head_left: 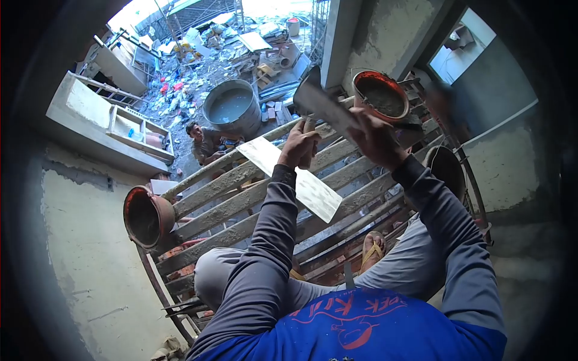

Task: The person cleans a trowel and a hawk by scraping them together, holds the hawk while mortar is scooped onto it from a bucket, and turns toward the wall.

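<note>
Out over the slatted platform, my left hand (pixel 298 147) is closed around the wooden handle (pixel 308 127) of a trowel. Its dark, rounded blade (pixel 307 87) points away from me. My right hand (pixel 376 138) grips a long, flat metal plastering trowel (pixel 330 109), which slants toward the left hand and passes close to the other blade. Whether the two tools touch, I cannot tell. A pale rectangular board (pixel 316 195) lies across the slats below my left hand. Beyond my right hand, a bucket (pixel 380 96) with a red-lit rim holds grey mortar.
I squat on wooden slats (pixel 217 239) with gaps between them. Another bucket (pixel 147 216) stands at the left end, and a dark one (pixel 445 171) by my right knee. Below, a person (pixel 208 144) is beside a large drum (pixel 232 108) of grey liquid. Rubble covers the ground.
</note>
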`<state>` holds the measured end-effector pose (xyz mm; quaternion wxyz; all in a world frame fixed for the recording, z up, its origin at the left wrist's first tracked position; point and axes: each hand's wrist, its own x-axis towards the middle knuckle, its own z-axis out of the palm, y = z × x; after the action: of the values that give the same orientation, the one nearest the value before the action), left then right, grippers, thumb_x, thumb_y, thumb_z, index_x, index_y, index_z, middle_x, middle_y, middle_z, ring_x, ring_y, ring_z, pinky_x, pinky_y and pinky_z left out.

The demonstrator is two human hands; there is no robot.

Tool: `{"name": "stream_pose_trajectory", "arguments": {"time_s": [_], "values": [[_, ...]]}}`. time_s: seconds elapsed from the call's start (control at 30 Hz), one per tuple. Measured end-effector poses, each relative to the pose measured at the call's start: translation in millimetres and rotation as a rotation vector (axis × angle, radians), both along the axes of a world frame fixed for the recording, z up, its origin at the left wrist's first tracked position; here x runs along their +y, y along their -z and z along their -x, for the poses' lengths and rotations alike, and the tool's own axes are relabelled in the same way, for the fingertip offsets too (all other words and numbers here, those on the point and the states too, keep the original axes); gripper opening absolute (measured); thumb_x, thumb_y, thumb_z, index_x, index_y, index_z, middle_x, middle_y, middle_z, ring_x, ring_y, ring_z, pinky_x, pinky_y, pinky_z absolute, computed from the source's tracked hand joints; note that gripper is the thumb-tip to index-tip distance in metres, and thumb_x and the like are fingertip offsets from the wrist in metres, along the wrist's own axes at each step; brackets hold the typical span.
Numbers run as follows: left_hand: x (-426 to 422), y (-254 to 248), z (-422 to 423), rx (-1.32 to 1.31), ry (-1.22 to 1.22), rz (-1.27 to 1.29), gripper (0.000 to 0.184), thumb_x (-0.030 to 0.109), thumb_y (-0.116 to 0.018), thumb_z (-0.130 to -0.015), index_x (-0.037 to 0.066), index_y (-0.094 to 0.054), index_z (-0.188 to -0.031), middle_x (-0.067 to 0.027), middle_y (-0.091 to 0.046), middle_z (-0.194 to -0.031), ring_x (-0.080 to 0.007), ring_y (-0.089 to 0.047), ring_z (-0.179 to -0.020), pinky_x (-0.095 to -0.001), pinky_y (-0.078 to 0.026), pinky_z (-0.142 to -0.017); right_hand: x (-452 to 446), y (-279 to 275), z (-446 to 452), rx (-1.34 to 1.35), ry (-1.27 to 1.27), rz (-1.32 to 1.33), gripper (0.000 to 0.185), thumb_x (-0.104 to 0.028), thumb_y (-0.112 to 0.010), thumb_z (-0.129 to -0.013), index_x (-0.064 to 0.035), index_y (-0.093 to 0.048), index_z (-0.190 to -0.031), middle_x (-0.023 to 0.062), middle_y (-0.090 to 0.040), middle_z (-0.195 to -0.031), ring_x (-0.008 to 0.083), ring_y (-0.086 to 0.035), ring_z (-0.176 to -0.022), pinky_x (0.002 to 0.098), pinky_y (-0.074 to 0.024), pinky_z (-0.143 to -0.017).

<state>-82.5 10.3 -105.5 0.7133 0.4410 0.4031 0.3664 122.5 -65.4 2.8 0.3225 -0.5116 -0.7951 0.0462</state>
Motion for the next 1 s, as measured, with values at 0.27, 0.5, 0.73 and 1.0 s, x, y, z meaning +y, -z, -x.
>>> {"name": "stream_pose_trajectory", "arguments": {"time_s": [0.27, 0.5, 0.73, 1.0], "values": [[1, 23, 5, 0.026, -0.029, 0.0, 0.04, 0.008, -0.064, -0.077, 0.004, -0.052, -0.115, -0.0046, -0.054, -0.071, -0.0141, -0.053, -0.052, -0.0292, -0.046, -0.046, 8, 1, 6, 0.101, -0.042, -0.032, 0.032, -0.018, -0.063, -0.089, -0.0047, -0.055, -0.117, 0.0217, -0.067, -0.094, 0.0385, -0.067, -0.085, 0.0439, -0.0544, -0.071], [-1, 31, 3, 0.085, -0.003, -0.053, 0.036, 0.015, -0.062, -0.079, 0.004, -0.052, -0.112, -0.0036, -0.055, -0.07, -0.0138, -0.055, -0.052, -0.0285, -0.046, -0.046, 16, 15, 8, 0.101, -0.084, -0.07, 0.035, -0.014, -0.064, -0.085, -0.0052, -0.057, -0.119, 0.0204, -0.068, -0.09, 0.0354, -0.069, -0.082, 0.0416, -0.055, -0.068], [4, 39, -7, 0.104, 0.024, -0.07, 0.03, 0.009, -0.061, -0.078, 0.008, -0.052, -0.107, -0.0037, -0.054, -0.068, -0.0145, -0.054, -0.049, -0.0283, -0.046, -0.045, 9, 11, -1, -0.139, 0.028, 0.137, 0.04, -0.017, -0.067, -0.086, -0.0045, -0.057, -0.123, 0.0211, -0.069, -0.094, 0.0355, -0.069, -0.085, 0.0423, -0.0556, -0.071], [-1, 42, -15, 0.098, -0.011, -0.058, 0.026, 0.011, -0.06, -0.078, 0.007, -0.052, -0.103, -0.004, -0.054, -0.067, -0.0147, -0.053, -0.047, -0.0283, -0.045, -0.043, 13, 13, -7, 0.013, -0.001, -0.084, 0.04, -0.015, -0.065, -0.085, -0.0041, -0.058, -0.123, 0.0204, -0.069, -0.089, 0.0362, -0.07, -0.08, 0.0449, -0.0554, -0.07]]}}
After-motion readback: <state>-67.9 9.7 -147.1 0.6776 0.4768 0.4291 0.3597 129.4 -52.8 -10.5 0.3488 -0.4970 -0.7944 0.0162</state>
